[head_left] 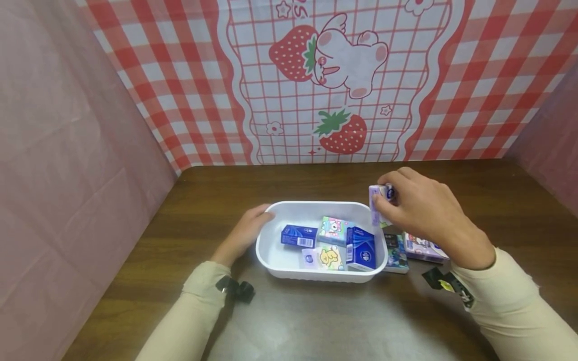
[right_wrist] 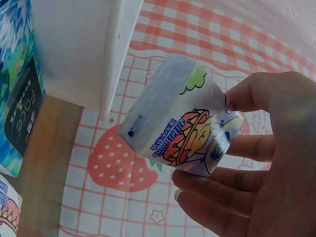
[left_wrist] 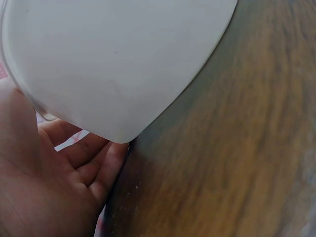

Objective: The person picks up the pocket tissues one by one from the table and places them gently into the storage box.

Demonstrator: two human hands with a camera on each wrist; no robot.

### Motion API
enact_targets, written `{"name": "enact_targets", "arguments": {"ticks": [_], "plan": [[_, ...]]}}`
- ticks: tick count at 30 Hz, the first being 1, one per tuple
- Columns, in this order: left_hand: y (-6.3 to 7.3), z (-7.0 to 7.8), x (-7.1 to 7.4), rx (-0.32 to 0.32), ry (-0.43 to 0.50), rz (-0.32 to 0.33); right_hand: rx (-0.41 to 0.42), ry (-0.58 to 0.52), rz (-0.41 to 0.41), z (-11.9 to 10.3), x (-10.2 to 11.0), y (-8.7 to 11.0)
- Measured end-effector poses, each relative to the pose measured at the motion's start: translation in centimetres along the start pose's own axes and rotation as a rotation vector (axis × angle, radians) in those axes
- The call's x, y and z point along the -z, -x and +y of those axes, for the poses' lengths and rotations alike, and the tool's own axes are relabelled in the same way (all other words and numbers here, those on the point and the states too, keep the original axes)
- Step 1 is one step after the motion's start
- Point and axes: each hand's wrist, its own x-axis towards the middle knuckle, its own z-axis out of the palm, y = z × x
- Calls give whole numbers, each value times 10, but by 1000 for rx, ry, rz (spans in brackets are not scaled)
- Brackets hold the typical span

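Note:
In the head view a white plastic basin [head_left: 311, 275] stands on the table, and my left hand [head_left: 244, 230] grips its left end. The left wrist view shows the thumb up at the rim and the fingers against the outside wall. My right hand [head_left: 420, 208] pinches a lilac pack of pocket tissues [right_wrist: 190, 126] above the basin's right end. A cartoon figure is printed on that pack. Inside the basin lie two dark blue tissue packs [head_left: 361, 248], a green-and-pink cartoon pack [head_left: 333, 229] and a pale pack with a yellow figure [head_left: 329, 257].
Right of the basin, a blue-green pack with a black label [head_left: 397, 254] lies against its wall. A lilac-and-white pack [head_left: 424, 249] is beside it, under my right forearm. A red checked cloth with strawberries [head_left: 343, 133] hangs behind the wooden table [head_left: 217, 190].

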Motion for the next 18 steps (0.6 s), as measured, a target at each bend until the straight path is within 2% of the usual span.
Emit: {"name": "enact_targets", "arguments": {"ticks": [10,18], "plan": [[0,1,0,12,2,2,22,-93,13,-5,-5,0],[1,1,-1,19,-1,7,83,-136,59,-8,-8,-1]]}}
